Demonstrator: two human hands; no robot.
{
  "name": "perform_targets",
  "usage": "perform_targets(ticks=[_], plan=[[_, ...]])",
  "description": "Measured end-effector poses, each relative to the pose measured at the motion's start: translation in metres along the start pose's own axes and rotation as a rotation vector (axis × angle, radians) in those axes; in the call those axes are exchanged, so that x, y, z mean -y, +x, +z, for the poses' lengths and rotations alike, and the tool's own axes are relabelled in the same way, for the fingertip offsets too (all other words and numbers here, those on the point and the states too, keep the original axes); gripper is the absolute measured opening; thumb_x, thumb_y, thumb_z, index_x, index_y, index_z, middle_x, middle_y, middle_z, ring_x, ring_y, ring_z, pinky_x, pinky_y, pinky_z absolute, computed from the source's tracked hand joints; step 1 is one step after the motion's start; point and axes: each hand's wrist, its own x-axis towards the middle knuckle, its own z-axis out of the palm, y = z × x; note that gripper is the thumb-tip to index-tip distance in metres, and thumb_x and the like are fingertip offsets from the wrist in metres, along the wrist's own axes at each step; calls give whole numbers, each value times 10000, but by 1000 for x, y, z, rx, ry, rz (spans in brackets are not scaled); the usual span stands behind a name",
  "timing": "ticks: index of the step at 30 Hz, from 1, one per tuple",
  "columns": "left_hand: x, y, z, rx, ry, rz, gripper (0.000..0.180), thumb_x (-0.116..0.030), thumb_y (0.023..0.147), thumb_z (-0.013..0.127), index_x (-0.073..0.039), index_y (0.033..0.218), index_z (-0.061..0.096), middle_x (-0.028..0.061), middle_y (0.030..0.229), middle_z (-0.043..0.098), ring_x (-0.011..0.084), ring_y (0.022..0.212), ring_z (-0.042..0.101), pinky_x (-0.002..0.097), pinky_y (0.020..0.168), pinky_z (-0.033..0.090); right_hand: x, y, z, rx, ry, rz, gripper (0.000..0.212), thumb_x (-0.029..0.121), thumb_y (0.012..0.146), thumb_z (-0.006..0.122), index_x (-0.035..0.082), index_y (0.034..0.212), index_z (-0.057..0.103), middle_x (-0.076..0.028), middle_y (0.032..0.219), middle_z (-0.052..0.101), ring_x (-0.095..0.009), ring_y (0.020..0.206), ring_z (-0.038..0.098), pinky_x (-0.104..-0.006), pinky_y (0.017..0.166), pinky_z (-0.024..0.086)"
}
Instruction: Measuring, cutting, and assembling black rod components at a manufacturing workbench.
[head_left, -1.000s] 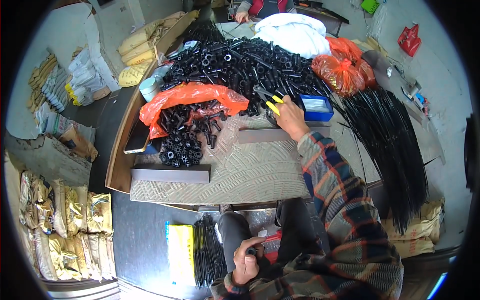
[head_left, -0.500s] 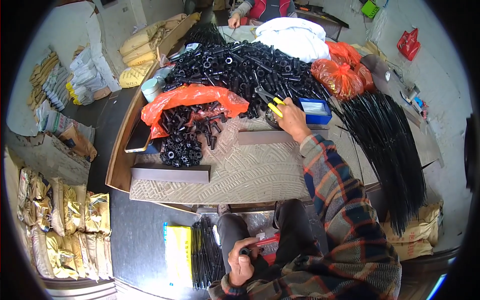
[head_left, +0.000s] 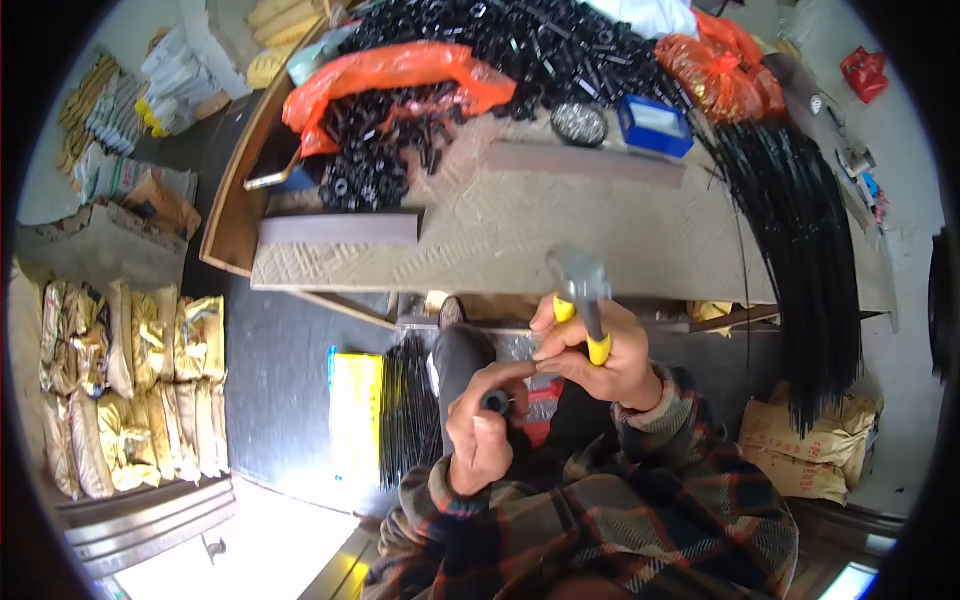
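Note:
My left hand (head_left: pixel 475 440) is closed around a small black tubular part (head_left: pixel 496 402), its round open end facing up. In my right hand (head_left: pixel 622 352) are pliers (head_left: pixel 582 275) with yellow grips, their metal head pointing away from me, blurred by motion. The right thumb and forefinger pinch together close to the left fingertips; anything tiny between them is too small to make out. Both hands are over my lap, in front of the table's near edge. On the table, a big heap of black plastic parts (head_left: pixel 520 50) lies behind an opened orange bag (head_left: pixel 400 70) with more of them.
A round dish of small metal pieces (head_left: pixel 578 125) stands beside a blue box (head_left: pixel 655 128). Long black rods (head_left: pixel 800 270) overhang the table's right side. Two flat strips (head_left: pixel 338 229) lie on the tabletop (head_left: pixel 500 240). Stacked sacks (head_left: pixel 130 390) are at left, a yellow packet (head_left: pixel 357 415) below.
My right hand has come back from beside the blue box to my left hand, bringing the pliers. The left hand has risen a little, and the view has tilted downward.

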Motion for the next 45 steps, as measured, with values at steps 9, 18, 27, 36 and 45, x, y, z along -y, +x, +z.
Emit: perform_targets(ticks=[9, 18, 27, 36, 45], plan=[[0, -32, 1, 90, 54, 213, 589, -481, 934, 329, 56, 1084, 521, 84, 676, 520, 132, 553, 500, 261, 508, 385, 27, -27, 5, 23, -224, -186, 171, 16, 638, 757, 27, 771, 651, -153, 963, 578, -196, 746, 597, -283, 601, 474], [-7, -40, 10, 65, 70, 310, 567, -494, 930, 315, 35, 931, 518, 86, 682, 521, 157, 541, 506, 266, 495, 379, 39, -52, 14, 84, -19, -68, 143, 163, 691, 752, 84, 789, 684, -69, 956, 559, -191, 812, 559, -304, 702, 463], [-8, -48, 13, 12, 73, 282, 583, -508, 923, 324, 44, 913, 509, 98, 690, 522, 172, 560, 512, 276, 507, 380, 41, -55, 20, 70, 9, -71, 152, 181, 728, 727, 52, 784, 668, -79, 933, 560, -204, 818, 554, -316, 709, 459], [-7, -58, 7, 7, 12, 63, 696, -672, 842, 305, -11, 922, 504, 69, 846, 521, 98, 622, 473, 213, 529, 384, 40, -57, 35, -6, 167, 23, 135, 189, 770, 691, 62, 746, 654, -65, 906, 559, -204, 838, 540, -311, 716, 444], [1, -56, 7, -27, 0, 215, 610, -531, 914, 321, 47, 906, 513, 107, 680, 539, 166, 567, 526, 266, 518, 391, 43, -57, 38, -10, 172, 34, 142, 167, 754, 709, 38, 766, 650, -93, 911, 552, -215, 831, 544, -304, 707, 445]])
